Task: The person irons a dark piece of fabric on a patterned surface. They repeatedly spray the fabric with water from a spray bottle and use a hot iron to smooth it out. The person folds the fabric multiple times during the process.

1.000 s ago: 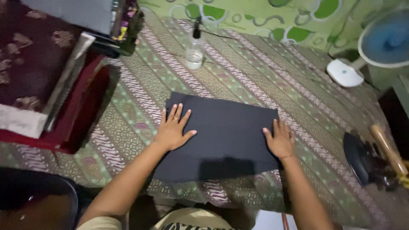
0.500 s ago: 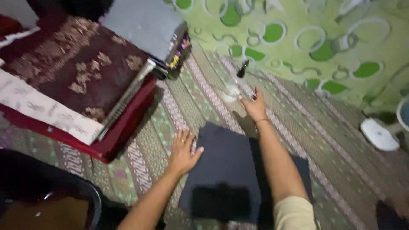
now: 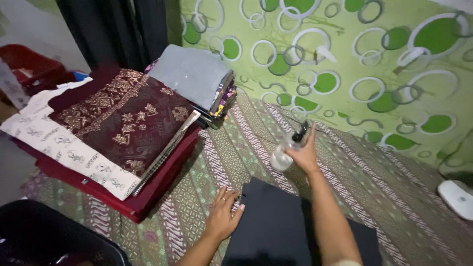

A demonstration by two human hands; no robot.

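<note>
A green wall [image 3: 345, 59] patterned with white rings rises behind the striped batik floor cloth [image 3: 246, 143], dark curtain [image 3: 118, 29] at left.

spray bottle [image 3: 287, 150]: blurred, partly covered by the right hand [image 3: 305, 153]
dark folded cloth [image 3: 281, 229]: cut off at bottom edge
black tub [image 3: 44, 236]: cropped at lower-left corner
white object [image 3: 456, 197]: cropped at right edge

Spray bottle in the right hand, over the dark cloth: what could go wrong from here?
1. The right hand holds the spray bottle tilted and above the patterned mat, so it might slip or drip beside the dark cloth.
2. Only the left hand pins the cloth, at one edge; the rest could shift or wrinkle.
3. The stack of folded fabrics lies close by on the left; stray mist might reach it.
</note>
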